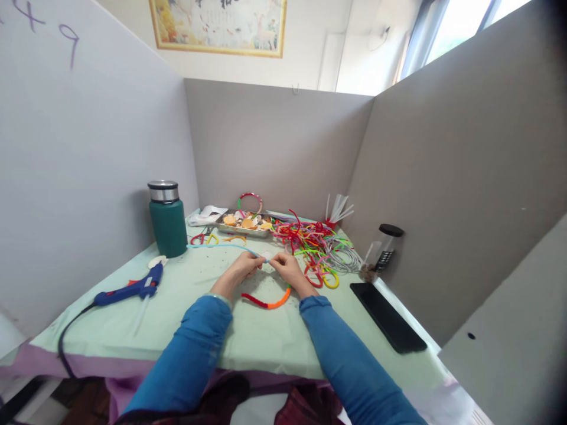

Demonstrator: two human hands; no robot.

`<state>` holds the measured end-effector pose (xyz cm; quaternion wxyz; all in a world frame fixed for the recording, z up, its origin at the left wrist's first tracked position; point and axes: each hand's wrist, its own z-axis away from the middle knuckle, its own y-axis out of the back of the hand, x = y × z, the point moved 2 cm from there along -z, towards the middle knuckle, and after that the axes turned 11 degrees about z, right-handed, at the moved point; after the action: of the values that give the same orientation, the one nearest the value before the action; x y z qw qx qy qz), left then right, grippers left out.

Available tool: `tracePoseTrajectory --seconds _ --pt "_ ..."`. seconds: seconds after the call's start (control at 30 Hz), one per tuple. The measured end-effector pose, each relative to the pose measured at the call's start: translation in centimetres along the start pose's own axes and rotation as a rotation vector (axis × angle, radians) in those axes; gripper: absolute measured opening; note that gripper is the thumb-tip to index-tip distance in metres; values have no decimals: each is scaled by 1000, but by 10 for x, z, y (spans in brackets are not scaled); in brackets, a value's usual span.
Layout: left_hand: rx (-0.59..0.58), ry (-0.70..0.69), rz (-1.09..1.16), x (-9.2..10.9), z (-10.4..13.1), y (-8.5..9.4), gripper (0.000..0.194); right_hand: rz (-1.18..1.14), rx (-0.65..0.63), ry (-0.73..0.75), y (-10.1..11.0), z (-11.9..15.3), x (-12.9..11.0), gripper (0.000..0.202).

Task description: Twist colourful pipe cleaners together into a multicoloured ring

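Note:
My left hand (243, 268) is closed in a pinch on a light blue pipe cleaner (221, 245), whose free length runs left toward the green bottle. Close beside it, my right hand (287, 270) pinches at the same spot, where the blue strand meets a ring. Below the hands curves the ring's wrapped part (277, 304), dark red at its left end, then orange, with a little green near my right hand. The fingers hide the ring's upper part. To the right of my right hand lies a tangled heap of colourful pipe cleaners (305, 233).
A blue glue gun (128, 290) with a cord and a green bottle (168, 221) stand at left. Behind are a metal tray (243, 231) of shell-like pieces and a finished-looking ring (250, 195). A black phone-like slab (387, 319) and a clear jar (387, 245) are at right.

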<state>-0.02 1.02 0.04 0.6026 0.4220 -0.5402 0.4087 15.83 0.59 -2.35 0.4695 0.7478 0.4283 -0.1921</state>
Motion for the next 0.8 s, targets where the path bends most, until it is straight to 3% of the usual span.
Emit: tracePoseTrajectory --seconds 0.17,0.47,0.8 --pt "-45 20 -24 2 2 2 32 3 4 -1 0 0 0 19" --pt "33 47 -68 -1 0 3 29 -37 -22 26 -1 1 -2 22" --pt "292 -303 -444 7 -2 4 22 13 37 -74 0 -2 3 22"
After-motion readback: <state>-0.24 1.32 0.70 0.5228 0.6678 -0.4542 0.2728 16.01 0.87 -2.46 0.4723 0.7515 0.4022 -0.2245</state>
